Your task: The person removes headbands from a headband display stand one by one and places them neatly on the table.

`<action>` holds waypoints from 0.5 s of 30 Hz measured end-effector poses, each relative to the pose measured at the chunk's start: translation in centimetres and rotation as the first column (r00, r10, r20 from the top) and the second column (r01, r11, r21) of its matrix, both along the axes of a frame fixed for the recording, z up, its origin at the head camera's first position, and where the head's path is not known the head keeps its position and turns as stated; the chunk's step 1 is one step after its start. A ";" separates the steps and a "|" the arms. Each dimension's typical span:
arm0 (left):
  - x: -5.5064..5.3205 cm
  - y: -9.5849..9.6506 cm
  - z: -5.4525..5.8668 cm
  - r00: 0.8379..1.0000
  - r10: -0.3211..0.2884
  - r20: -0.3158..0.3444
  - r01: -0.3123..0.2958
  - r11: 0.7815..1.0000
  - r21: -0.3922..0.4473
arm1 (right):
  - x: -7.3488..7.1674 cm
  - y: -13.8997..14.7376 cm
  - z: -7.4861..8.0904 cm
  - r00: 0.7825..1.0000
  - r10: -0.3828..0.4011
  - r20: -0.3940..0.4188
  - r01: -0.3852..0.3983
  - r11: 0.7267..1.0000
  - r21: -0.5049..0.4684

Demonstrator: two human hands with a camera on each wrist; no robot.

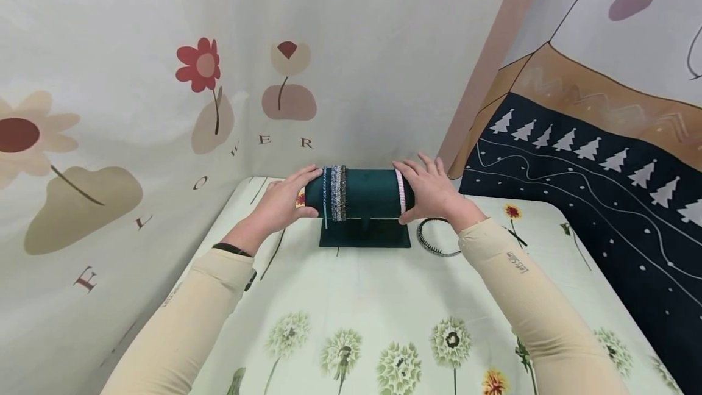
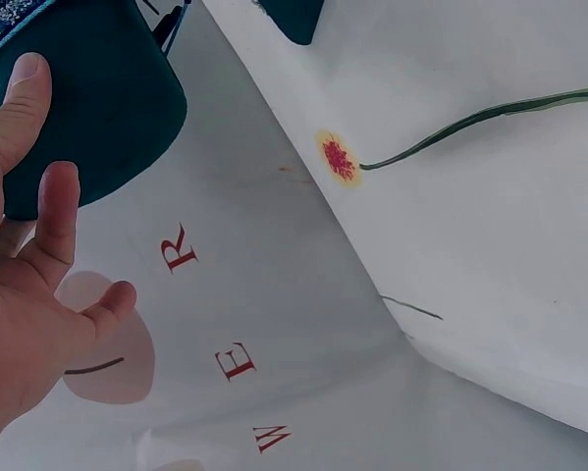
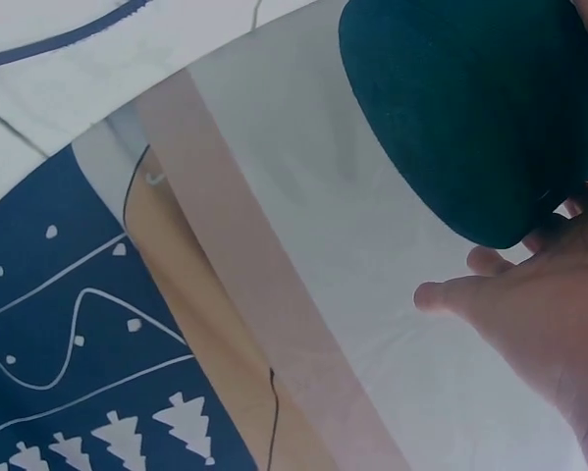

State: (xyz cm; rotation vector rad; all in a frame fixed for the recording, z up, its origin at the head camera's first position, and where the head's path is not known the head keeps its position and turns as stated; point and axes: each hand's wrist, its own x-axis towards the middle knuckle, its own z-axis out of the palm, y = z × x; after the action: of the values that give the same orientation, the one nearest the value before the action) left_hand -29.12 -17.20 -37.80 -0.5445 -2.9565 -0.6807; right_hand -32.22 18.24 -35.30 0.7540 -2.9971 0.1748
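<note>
A dark green, padded bracelet display stand (image 1: 373, 194) lies crosswise between both hands, its base (image 1: 364, 236) on the table. My left hand (image 1: 281, 203) grips its left end, thumb in front and other fingers above and behind; in the left wrist view the thumb lies on the green end (image 2: 117, 118). At the right end, my right hand (image 1: 433, 191) holds the roll beside a pink-and-white band (image 1: 401, 191), fingertips at the band's top edge. Toward the left sit a light blue braided bracelet (image 1: 324, 191), a blue-white bracelet (image 1: 335, 200) and a grey one (image 1: 343, 200).
A dark coiled-looking loop (image 1: 430, 245) lies on the table right of the base, partly under the right wrist. The pale green tablecloth (image 1: 384, 291) has printed flowers. Printed curtains (image 1: 356, 78) hang close behind and to the left, with a dark blue printed cloth (image 1: 603, 218) at right.
</note>
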 end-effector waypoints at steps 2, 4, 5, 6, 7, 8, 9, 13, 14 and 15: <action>0.0 0.0 0.0 1.000 0.000 0.001 0.000 1.000 0.005 | 0.0 0.2 0.0 1.000 -0.007 0.012 0.007 1.000 -0.013; 0.0 0.0 0.0 1.000 -0.001 0.000 0.001 1.000 0.004 | 0.0 0.5 -0.1 1.000 -0.012 0.023 0.013 1.000 -0.022; 0.0 0.0 0.0 1.000 0.000 0.000 0.000 1.000 0.003 | 0.0 0.6 -0.1 1.000 -0.014 0.027 0.015 1.000 -0.027; 0.0 0.0 0.0 1.000 0.001 0.001 -0.001 1.000 0.003 | 0.0 0.7 -0.2 0.999 -0.017 0.030 0.018 0.999 -0.028; 0.0 0.0 0.0 1.000 0.002 0.003 -0.002 1.000 0.005 | 0.0 0.8 -0.2 0.999 -0.020 0.034 0.021 0.999 -0.032; -0.1 0.0 0.0 1.000 0.003 0.003 -0.003 1.000 0.004 | 0.0 1.0 -0.2 0.999 -0.022 0.036 0.024 0.999 -0.036; -0.1 0.0 0.0 1.000 0.004 0.003 -0.004 1.000 0.003 | 0.0 1.1 -0.2 0.999 -0.025 0.037 0.027 0.999 -0.041; 0.0 0.0 0.0 1.000 0.003 0.005 -0.003 1.000 0.006 | -0.1 1.5 -0.4 0.999 -0.033 0.028 0.035 0.998 -0.052; 0.0 0.0 0.0 1.000 0.003 0.004 -0.003 1.000 0.006 | -0.1 1.5 -0.4 0.999 -0.033 0.023 0.035 0.998 -0.054; 0.0 0.0 0.0 1.000 0.002 0.004 -0.002 1.000 0.007 | -0.1 1.6 -0.4 0.999 -0.035 0.020 0.036 0.998 -0.056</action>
State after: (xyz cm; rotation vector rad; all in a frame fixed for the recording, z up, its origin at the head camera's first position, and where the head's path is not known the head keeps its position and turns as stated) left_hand -29.10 -17.22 -37.81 -0.5396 -2.9571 -0.6931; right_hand -32.34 19.80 -35.74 0.6980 -3.0074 0.2648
